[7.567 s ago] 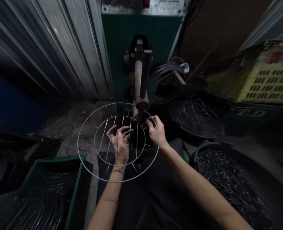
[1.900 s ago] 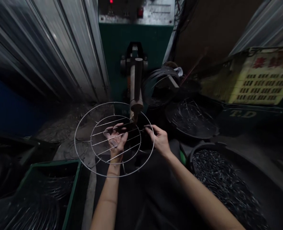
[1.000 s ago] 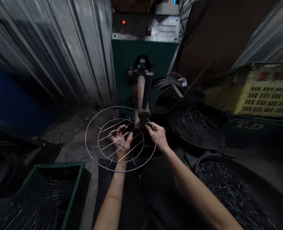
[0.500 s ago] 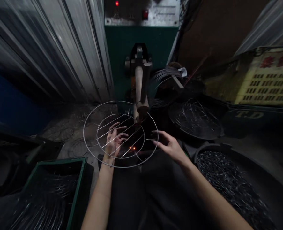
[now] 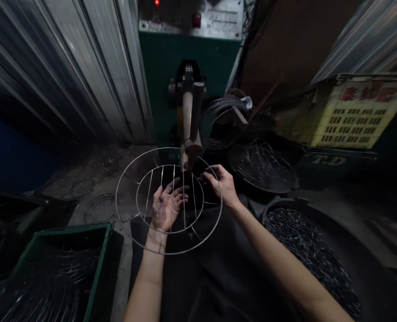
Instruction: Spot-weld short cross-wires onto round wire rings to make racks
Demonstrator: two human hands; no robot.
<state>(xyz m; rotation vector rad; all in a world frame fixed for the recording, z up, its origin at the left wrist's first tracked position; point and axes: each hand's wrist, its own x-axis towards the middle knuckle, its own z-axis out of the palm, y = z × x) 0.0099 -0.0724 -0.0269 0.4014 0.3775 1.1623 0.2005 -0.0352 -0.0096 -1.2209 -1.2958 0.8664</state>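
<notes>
A round wire rack (image 5: pixel 168 254), two rings joined by short spokes with parallel bars inside, lies roughly level under the welding machine's arm (image 5: pixel 192 127). Beneath its bars is my left hand (image 5: pixel 168 210), palm up with the fingers spread; whether it touches the wires I cannot tell. My right hand (image 5: pixel 222 184) is at the rack's right side, thumb and fingertips pinched at a short wire (image 5: pixel 200 177) between the rings. The fingertips look dark, and the welding tip is partly hidden behind the rack.
A green machine cabinet (image 5: pixel 161 58) stands ahead. On the right are a tub of short wire pieces (image 5: pixel 305 241), a dark pan with loose wires (image 5: pixel 263 167) and a yellow crate (image 5: pixel 356 120). A green bin (image 5: pixel 99 259) holding wire parts sits at lower left.
The rack has turned, its bars going from diagonal to nearly upright in view. My right hand has moved toward the welding tip and its fingers have closed. The orange sparks are gone.
</notes>
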